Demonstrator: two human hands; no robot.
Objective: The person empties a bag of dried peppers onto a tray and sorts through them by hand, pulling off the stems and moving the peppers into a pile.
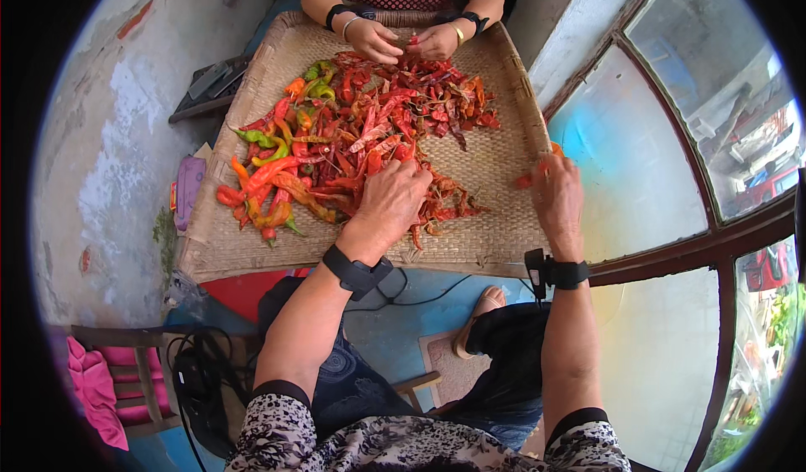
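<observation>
Reaching the left hand (393,195) down into the near side of the pile of dried red peppers (361,128), touching wrinkled pods directly beneath the fingers, with plumper red, orange and green peppers (273,174) lying farther to the left. Bending that hand over at the knuckles, turning its back upward and hiding the fingertips, so leaving it impossible to tell whether gripping or merely resting. Holding the right hand (559,191) well apart from the pile, at the right rim of the woven tray (504,166); curling its fingers closed, apparently around an orange-red pepper (524,181), though blurring there. Stretching both forearms forward from the lower edge, slanting the left one inward toward the middle, pointing the right one nearly straight ahead, wearing a black band (354,275) on each wrist. Facing a co-worker's hands (374,41) across the tray, beyond the pile's far side.
</observation>
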